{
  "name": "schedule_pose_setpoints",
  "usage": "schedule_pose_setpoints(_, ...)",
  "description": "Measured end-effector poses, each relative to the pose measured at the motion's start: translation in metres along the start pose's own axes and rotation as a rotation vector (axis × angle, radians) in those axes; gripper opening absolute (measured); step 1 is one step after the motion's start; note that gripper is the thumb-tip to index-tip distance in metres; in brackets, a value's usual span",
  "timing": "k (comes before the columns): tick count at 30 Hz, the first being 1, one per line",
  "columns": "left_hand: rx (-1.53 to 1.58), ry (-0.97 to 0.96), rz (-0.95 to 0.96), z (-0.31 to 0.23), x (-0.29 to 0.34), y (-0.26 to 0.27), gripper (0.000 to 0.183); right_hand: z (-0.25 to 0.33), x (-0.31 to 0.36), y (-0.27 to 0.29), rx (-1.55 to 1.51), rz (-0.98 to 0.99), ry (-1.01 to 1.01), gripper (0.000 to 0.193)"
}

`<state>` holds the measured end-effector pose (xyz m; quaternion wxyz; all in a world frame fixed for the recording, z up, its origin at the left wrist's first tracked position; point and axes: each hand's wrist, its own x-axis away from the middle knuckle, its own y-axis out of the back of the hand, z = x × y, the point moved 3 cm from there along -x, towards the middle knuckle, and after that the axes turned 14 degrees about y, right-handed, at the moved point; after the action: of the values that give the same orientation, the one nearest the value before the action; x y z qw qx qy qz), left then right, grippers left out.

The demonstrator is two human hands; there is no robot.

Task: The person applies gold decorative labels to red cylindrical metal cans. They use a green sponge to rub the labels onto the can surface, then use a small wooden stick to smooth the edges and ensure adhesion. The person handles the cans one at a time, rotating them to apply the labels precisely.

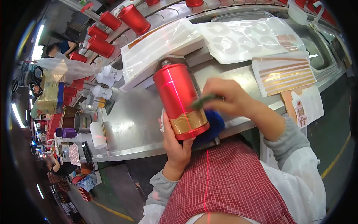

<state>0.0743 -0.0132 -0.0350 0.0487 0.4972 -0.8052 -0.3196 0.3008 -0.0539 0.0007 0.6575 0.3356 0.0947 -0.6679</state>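
A glossy red bottle (173, 87) with a gold band (189, 122) near its base leans over the front edge of the metal table, tilted, its neck pointing away from me. My left hand (176, 147) is closed around the base end from below, thumb along the bottom rim. A scrap of something white shows by those fingers. Pinched in my right hand (231, 95) is a dark green flat piece (205, 100), smeared by motion, just above the bottle's right side over the gold band. Behind the base lies something blue (215, 125), partly hidden.
White trays (160, 48) and clear-wrapped sheets (253, 39) lie across the table's far side. A sheet of gold strips (285, 73) is at the right, before a sink (317, 48). Red bottles (134, 19) stand on a conveyor behind. A white roll (98, 135) and cups are left.
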Motion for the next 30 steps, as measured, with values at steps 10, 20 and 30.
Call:
schedule_pose_setpoints(10, -0.096, 0.015, 0.015, -0.009, -0.001, 0.003, 0.092, -0.001, 0.003, -0.003, 0.289, -0.102, 0.148, 0.022)
schedule_pose_setpoints(20, -0.162, -0.014, -0.008, -0.012, 0.001, 0.004, 0.097, 0.029, 0.008, -0.014, 0.019, 0.050, 0.282, 0.014)
schedule_pose_setpoints(30, -0.066, -0.012, -0.036, -0.002, -0.001, 0.000, 0.093, 0.020, 0.001, -0.007, 0.036, 0.100, 0.108, 0.017)
